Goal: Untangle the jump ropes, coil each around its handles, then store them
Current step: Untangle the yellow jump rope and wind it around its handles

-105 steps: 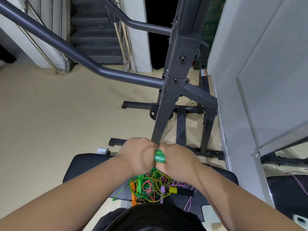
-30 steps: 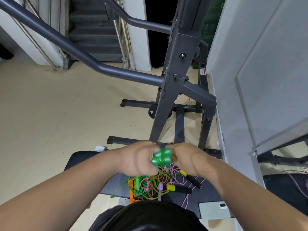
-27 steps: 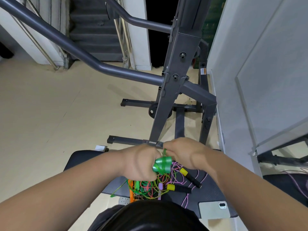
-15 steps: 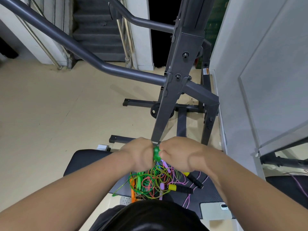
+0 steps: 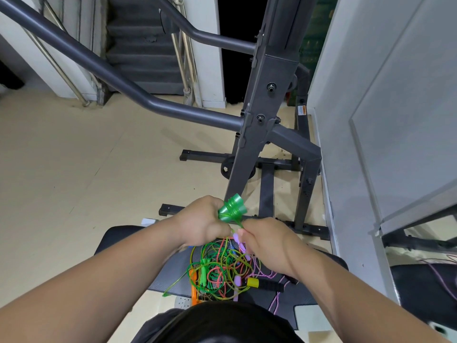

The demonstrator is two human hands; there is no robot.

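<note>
left hand (image 5: 200,222): fingers curled round a pair of green handles (image 5: 232,208), held above the far edge of the black padded surface (image 5: 116,240). the handles' flared ends point up and away, and green cord is wound round them.

right hand (image 5: 268,240): just beside the left, thumb and fingers pinching a strand of green cord (image 5: 238,222) that runs down from the handles. the grip is closed on the cord.

tangle of ropes (image 5: 220,271): green, salmon and yellow-green cords lie looped together on the surface, below both hands. an orange handle (image 5: 194,290) lies at the tangle's left edge. a black handle with a yellow band (image 5: 264,283) lies at its right. a pink cord (image 5: 275,300) trails off toward the near edge.

dark metal gym frame (image 5: 262,125): stands on the beige floor (image 5: 74,169) beyond the surface.
</note>
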